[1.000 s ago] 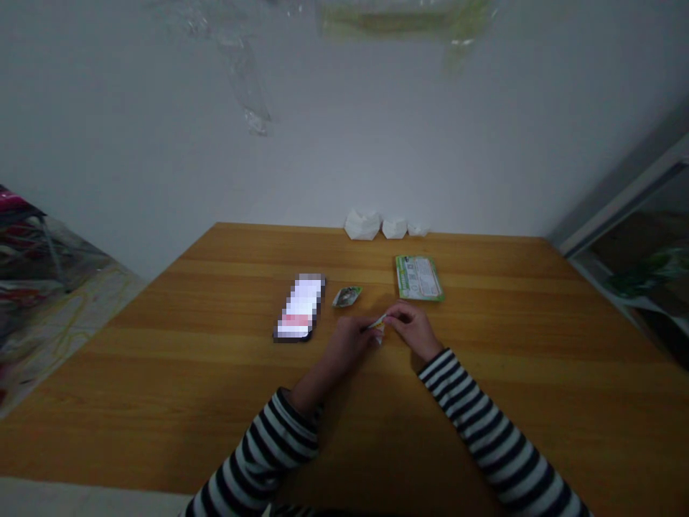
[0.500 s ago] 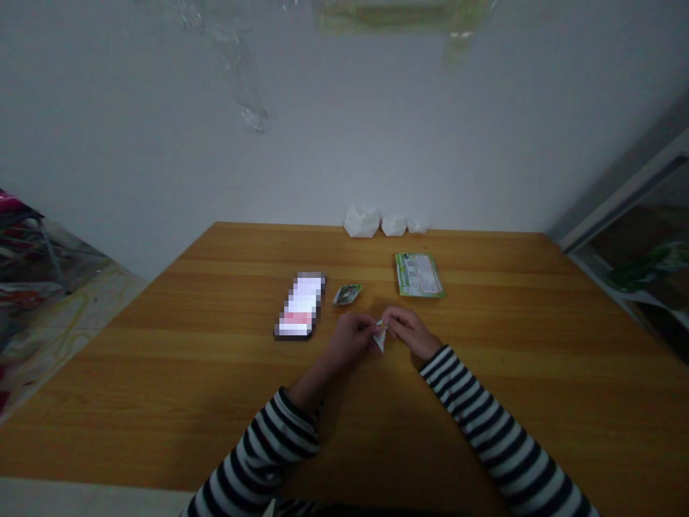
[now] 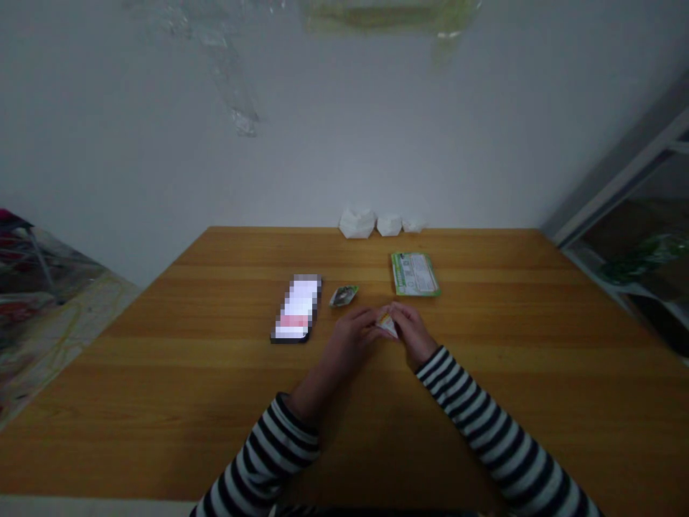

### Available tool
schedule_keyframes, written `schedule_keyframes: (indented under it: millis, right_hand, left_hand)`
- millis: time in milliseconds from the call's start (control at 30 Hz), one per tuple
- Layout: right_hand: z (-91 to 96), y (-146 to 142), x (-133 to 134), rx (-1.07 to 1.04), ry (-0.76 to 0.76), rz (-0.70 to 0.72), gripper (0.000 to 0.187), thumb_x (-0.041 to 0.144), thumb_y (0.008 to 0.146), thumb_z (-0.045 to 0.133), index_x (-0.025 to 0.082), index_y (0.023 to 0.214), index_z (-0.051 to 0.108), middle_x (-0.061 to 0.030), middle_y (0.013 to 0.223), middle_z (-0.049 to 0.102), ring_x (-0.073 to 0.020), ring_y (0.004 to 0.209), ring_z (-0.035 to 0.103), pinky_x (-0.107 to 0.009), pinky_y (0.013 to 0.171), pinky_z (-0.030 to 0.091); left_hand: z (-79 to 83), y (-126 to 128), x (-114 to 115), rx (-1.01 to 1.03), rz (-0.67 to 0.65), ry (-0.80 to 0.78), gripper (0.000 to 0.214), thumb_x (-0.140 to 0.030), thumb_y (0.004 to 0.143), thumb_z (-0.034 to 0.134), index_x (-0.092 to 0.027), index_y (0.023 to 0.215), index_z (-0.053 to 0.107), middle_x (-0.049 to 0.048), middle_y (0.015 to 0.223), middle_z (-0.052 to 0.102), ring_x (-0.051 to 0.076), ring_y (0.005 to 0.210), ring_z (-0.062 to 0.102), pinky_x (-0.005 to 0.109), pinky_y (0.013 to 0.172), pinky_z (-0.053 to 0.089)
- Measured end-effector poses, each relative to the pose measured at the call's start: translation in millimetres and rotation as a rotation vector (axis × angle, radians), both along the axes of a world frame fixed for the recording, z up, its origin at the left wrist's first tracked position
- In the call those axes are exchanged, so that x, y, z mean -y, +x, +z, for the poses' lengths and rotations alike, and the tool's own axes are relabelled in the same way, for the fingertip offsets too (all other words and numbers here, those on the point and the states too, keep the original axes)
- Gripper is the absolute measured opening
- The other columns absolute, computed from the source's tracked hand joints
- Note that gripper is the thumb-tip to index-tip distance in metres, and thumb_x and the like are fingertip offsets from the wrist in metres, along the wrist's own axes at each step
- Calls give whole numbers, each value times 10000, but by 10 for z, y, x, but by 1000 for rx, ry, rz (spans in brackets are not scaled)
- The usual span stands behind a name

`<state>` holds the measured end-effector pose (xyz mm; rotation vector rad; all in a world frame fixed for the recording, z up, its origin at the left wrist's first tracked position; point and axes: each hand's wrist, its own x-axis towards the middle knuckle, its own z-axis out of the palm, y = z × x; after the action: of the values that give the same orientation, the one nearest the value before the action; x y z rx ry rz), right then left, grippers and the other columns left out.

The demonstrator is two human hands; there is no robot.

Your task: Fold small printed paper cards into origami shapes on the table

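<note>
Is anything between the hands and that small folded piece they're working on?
Nothing visible stands in the way: the left hand and the right hand both touch the small folded piece directly, one from each side.

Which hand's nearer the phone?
Left. The left hand sits just right of the phone, not touching it; the right hand is farther right, beyond the left hand.
</note>
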<state>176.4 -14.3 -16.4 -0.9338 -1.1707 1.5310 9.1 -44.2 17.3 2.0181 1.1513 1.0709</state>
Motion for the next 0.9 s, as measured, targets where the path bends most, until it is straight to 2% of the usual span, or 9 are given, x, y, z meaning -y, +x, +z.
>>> schedule_keyframes:
  millis: [100, 200, 333, 400, 500, 600, 733, 900]
  right_hand:
    - [47, -26, 37, -7, 16, 29, 448, 577, 882, 591, 212, 631, 522, 50, 499, 472, -102, 437, 393, -238, 438, 290]
    - [108, -21, 49, 20, 69, 60, 455, 544, 882, 621, 207, 601, 499, 45, 517, 494, -95, 453, 413, -231, 460, 311]
    - [125, 9, 41, -71, 43, 18, 270, 472, 833, 693, 218, 804, 606, 44, 665, 578, -107, 526, 501, -222, 493, 373]
    - [104, 23, 27, -92, 30, 39, 271, 484, 846, 666, 215, 879, 662, 21, 743, 622, -120, 575, 547, -234, 519, 414]
    - [64, 34, -4, 4, 80, 75, 313, 498, 822, 704, 186, 801, 718, 0, 695, 644, -128, 581, 554, -251, 546, 442]
    - [45, 35, -28, 62, 127, 71, 305, 484, 747, 788, 183, 738, 738, -12, 674, 678, -138, 600, 576, -261, 565, 468]
    - [54, 31, -21, 43, 98, 64, 280, 459, 714, 825, 198, 796, 767, -30, 740, 733, -154, 639, 628, -261, 562, 498]
    - [34, 35, 9, 0, 42, 97, 273, 446, 750, 806, 217, 894, 774, -36, 806, 746, -160, 661, 666, -271, 579, 534]
  left_hand:
    - [-9, 4, 13, -26, 89, 64, 278, -341, 981, 529, -185, 1113, 716, 100, 1035, 733, 215, 940, 686, 339, 842, 538]
    - [-22, 4, -4, 40, 196, -18, 328, -372, 999, 474, -160, 876, 691, 70, 834, 721, 187, 775, 672, 298, 727, 522]
    - [-23, -11, -51, 148, 201, -166, 348, -387, 996, 452, -172, 758, 587, 16, 684, 641, 149, 636, 607, 255, 619, 467]
    - [-19, -12, -69, 159, 189, -189, 346, -386, 983, 466, -171, 735, 575, 3, 662, 606, 141, 630, 576, 246, 608, 440]
    - [-20, 0, -87, 212, 175, -226, 340, -408, 956, 501, -155, 770, 633, 15, 705, 638, 151, 676, 582, 253, 641, 450]
    - [-35, 12, -97, 328, 151, -324, 337, -429, 922, 550, -136, 900, 717, 63, 847, 736, 190, 787, 659, 290, 732, 507]
    - [-86, 22, -100, 436, 198, -387, 351, -453, 831, 685, -142, 974, 762, 99, 971, 779, 243, 901, 708, 352, 824, 548]
    - [-153, 67, -74, 638, 178, -458, 407, -465, 761, 775, -134, 997, 778, 103, 934, 783, 224, 826, 711, 366, 810, 559]
